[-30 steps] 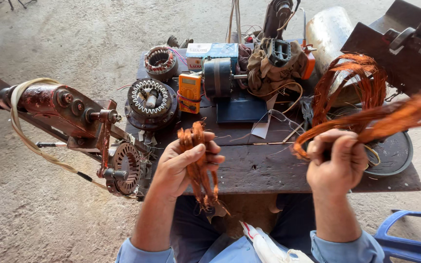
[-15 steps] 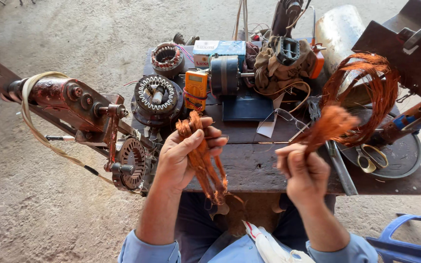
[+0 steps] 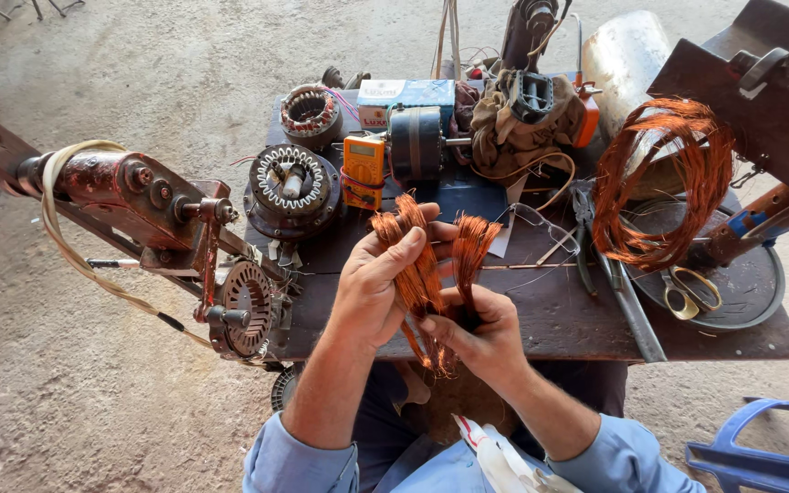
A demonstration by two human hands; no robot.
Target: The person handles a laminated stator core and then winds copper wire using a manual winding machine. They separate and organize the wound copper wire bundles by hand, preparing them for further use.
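Both hands grip copper wire coils over the workbench (image 3: 550,319) — left hand (image 3: 372,292) clasps one bundle (image 3: 410,265), right hand (image 3: 486,333) pinches another (image 3: 472,246).

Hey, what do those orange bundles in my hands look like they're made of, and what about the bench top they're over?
The bundles, held by the left hand and right hand, look like bare or enamelled copper wire: fine, shiny orange-brown strands, like the loose coil nearby. The bench top seems to be dark worn wood or a stained board; the grime leaves it open.
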